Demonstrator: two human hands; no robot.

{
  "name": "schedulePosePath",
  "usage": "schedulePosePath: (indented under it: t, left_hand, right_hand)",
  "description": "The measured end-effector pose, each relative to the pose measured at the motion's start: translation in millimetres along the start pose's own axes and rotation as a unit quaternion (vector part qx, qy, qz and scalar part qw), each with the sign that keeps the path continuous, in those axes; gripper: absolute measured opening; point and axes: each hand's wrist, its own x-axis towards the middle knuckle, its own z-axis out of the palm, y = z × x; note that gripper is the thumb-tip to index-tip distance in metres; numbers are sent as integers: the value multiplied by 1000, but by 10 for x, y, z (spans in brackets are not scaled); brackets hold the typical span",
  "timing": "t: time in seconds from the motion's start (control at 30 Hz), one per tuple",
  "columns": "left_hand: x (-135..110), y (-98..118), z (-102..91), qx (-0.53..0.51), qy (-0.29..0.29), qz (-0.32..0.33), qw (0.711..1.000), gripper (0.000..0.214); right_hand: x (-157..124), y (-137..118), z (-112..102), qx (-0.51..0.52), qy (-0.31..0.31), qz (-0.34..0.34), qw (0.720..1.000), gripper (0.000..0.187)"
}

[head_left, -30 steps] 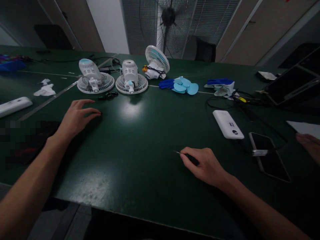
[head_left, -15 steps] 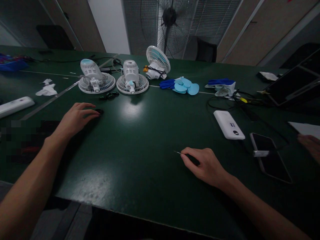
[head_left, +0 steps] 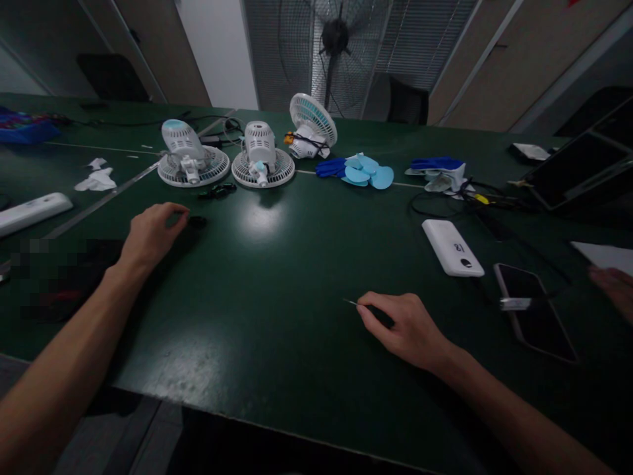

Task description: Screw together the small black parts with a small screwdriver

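Observation:
My left hand (head_left: pixel 153 231) is over the left part of the table, its thumb and fingertips pressed together. Whatever may be between them is too small or hidden to name. Just right of those fingertips lies a small dark object (head_left: pixel 198 222). My right hand (head_left: pixel 400 323) rests low on the right, pinching a thin metal rod (head_left: pixel 350 301) whose tip points left; the rest of it is hidden by the fingers. Beyond my left hand, two white fan heads (head_left: pixel 194 165) (head_left: pixel 262 166) lie grille-down, with a black bundled cable (head_left: pixel 217 191) in front.
A third fan (head_left: pixel 312 125), light-blue fan blades (head_left: pixel 368 171) and blue gloves (head_left: pixel 435 165) lie farther back. On the right are a white power bank (head_left: pixel 452 247), a phone (head_left: pixel 537 313) and another person's hand (head_left: pixel 613 290). White scraps (head_left: pixel 96 179) lie left.
My left hand has drawn back slightly to the left from the small dark object, and its fingertips have closed together. My right hand has stayed put with the thin metal rod.

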Motion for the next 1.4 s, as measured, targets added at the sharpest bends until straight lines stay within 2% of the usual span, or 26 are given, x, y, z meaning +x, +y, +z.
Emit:
schedulePosePath:
  t: [0.23,0.47,0.7,0.87,0.97,1.07,1.13,1.2,1.27,1.33,1.4]
  left_hand:
    - [18,10,59,-48,-31,40,998,34]
    - [4,34,41,-65,-18,59,996,35]
    - [-9,-47,80,-93,-22,54,994,36]
    - [11,-61,140,-166,-7,-7,986,39]
    - [34,-84,163,-213,-32,-66,974,48]
    - [50,-141,173,-199,-58,-98,973,53]
    - [50,-147,175,-175,-59,-86,979,51]
    - [36,-57,170,-174,-55,-41,982,50]
    - [-5,179,157,-193,-58,19,979,48]
    - [-88,570,138,-222,-73,83,969,43]
    - [-225,1068,115,-270,-118,154,943,37]
  right_hand:
    - [1,-14,-3,-4,-3,7,1000,26]
    - [2,-2,-2,-4,-1,1,1000,27]
    - [9,-10,5,-24,5,2,1000,25]
    - [-2,-2,0,-13,-1,3,1000,25]
    - [-1,-5,-3,-18,1,3,1000,25]
    - [0,-7,-7,-18,1,8,1000,24]
    - [-1,-7,-8,-14,1,9,1000,25]
    - [0,-5,-8,-13,0,10,1000,24]
    - [3,-3,-4,-14,-2,11,1000,24]
    - [7,-2,1,-15,-2,9,1000,24]
    - [11,-4,4,-16,-3,6,1000,24]
